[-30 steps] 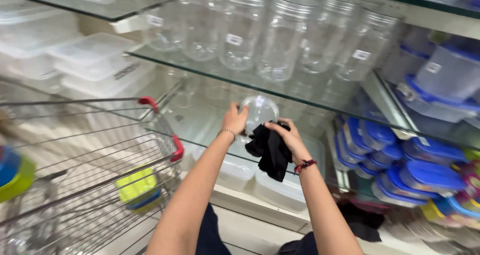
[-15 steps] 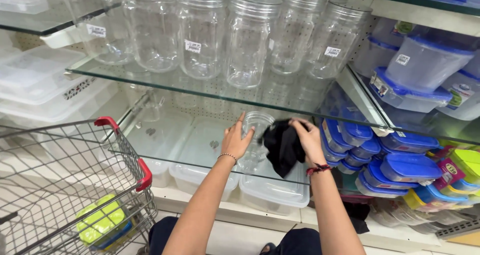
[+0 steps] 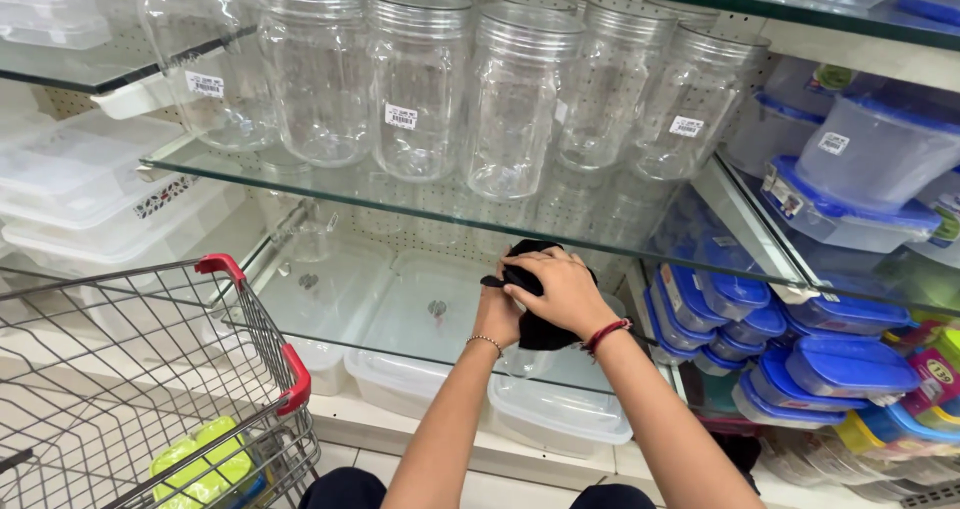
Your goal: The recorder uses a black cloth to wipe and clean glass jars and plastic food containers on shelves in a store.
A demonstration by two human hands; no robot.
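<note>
Here a black cloth (image 3: 540,319) is bunched over a clear jar (image 3: 520,357) that sits low on the glass shelf (image 3: 330,309), just under the edge of the glass shelf above (image 3: 300,184). The right hand (image 3: 560,289) lies on top, fingers curled and grasping the cloth. The left hand (image 3: 497,314) presses against the jar's side from behind the cloth, though whether its fingers close round the jar I cannot tell.

The jar is smooth and mostly hidden under the fabric, so it may slip or tip if the cloth slides on it, and glass underneath would make a fall costly. The upper shelf's edge hangs close over the knuckles; lifting straight up would likely knock them or the jar against it.

Tall clear jars (image 3: 420,89) stand packed in rows on that upper shelf. Clear lidded boxes (image 3: 420,369) lie beside and below the hands. Blue-lidded containers (image 3: 740,309) are stacked to the right. A wire shopping cart (image 3: 150,389) with red corner guards stands near on the left, crowding that side.
</note>
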